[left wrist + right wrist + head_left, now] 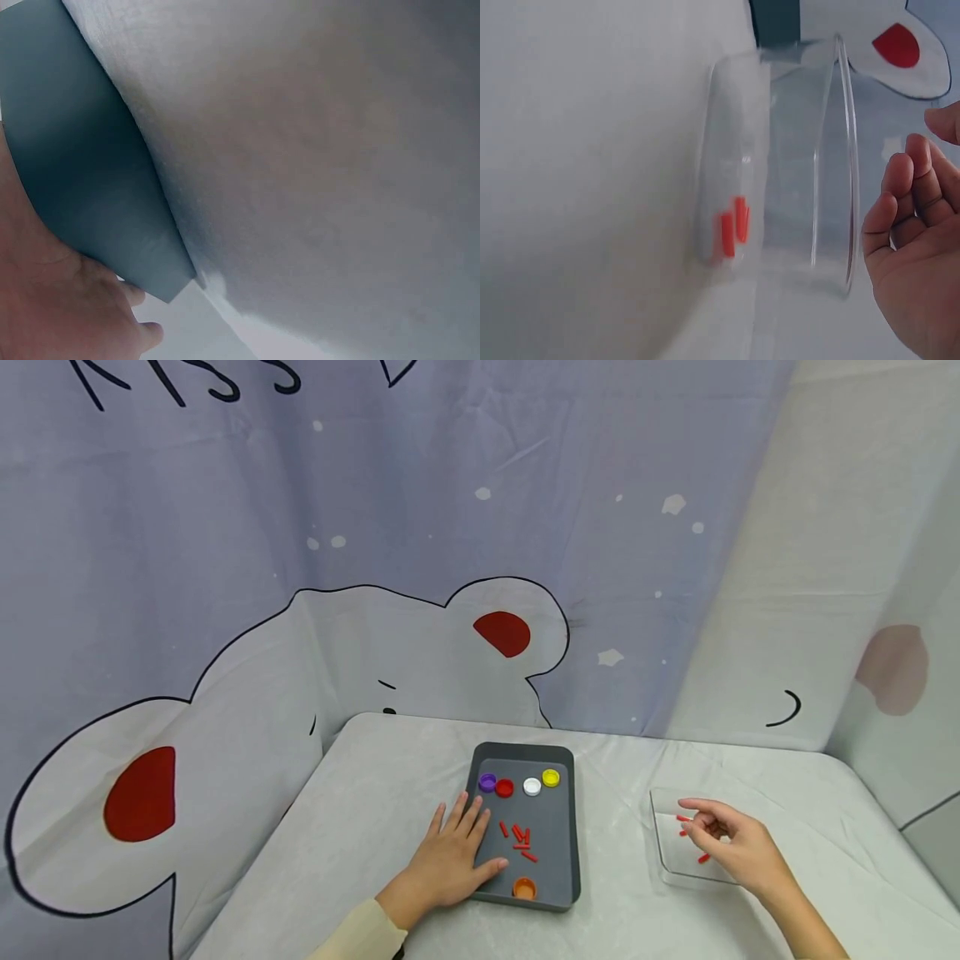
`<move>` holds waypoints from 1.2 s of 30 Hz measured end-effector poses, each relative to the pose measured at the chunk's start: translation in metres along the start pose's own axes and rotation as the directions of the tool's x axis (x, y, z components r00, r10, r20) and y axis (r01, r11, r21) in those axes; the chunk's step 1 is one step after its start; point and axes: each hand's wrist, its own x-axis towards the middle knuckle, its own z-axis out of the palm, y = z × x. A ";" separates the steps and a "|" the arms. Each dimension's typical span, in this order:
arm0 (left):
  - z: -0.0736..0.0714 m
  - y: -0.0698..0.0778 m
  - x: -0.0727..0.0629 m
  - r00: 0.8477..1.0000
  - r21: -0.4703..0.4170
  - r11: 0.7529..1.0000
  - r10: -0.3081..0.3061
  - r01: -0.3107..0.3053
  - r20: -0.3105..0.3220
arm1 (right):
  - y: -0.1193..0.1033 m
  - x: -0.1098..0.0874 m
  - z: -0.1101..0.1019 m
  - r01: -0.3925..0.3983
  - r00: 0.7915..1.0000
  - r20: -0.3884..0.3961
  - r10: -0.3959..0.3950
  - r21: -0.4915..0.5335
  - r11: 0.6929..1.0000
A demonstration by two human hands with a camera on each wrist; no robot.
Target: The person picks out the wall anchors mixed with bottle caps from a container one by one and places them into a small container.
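A dark grey tray [555, 877] lies on the table with several short red sticks [521, 835] scattered inside. My left hand [446, 860] rests over its left edge with fingers spread and straight, the thumb reaching inside the tray. Off to the right stands a clear plastic box [810, 172] holding a few red sticks [729, 234] on its bottom. Over that box hovers my right hand [738, 843], fingers loosely bent, thumb and index finger apart. No held thing shows in the right hand [922, 225] from the right wrist view.
Near the tray's far end sit a purple cap [487, 782], a red cap [505, 788], a white cap [532, 787] and a yellow cap [551, 777]. An orange cap [524, 888] lies at its near end. A printed curtain [420, 527] hangs behind the white-covered table [390, 793].
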 end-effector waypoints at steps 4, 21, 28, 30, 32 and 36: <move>0.002 -0.001 0.000 1.000 0.008 1.000 0.006 -0.006 -0.014 | -0.010 0.007 0.014 0.047 0.999 0.024 -0.047 0.024 0.999; 0.006 -0.004 0.001 1.000 0.017 1.000 -0.001 0.001 -0.008 | -0.028 0.036 0.065 0.267 0.933 0.204 -0.295 0.153 0.951; 0.005 -0.003 0.000 1.000 0.004 1.000 0.014 -0.014 -0.027 | -0.035 0.048 0.087 0.340 0.857 0.324 -0.402 0.230 0.912; 0.005 -0.003 -0.001 0.999 -0.007 1.000 0.018 -0.018 -0.031 | -0.038 0.051 0.094 0.347 0.836 0.357 -0.416 0.242 0.906; 0.003 -0.002 -0.001 0.999 -0.014 1.000 0.020 -0.021 -0.031 | -0.041 0.054 0.099 0.347 0.816 0.399 -0.417 0.238 0.907; 0.001 0.000 0.000 1.000 -0.010 1.000 0.017 -0.017 -0.027 | -0.050 0.062 0.109 0.339 0.771 0.501 -0.394 0.201 0.919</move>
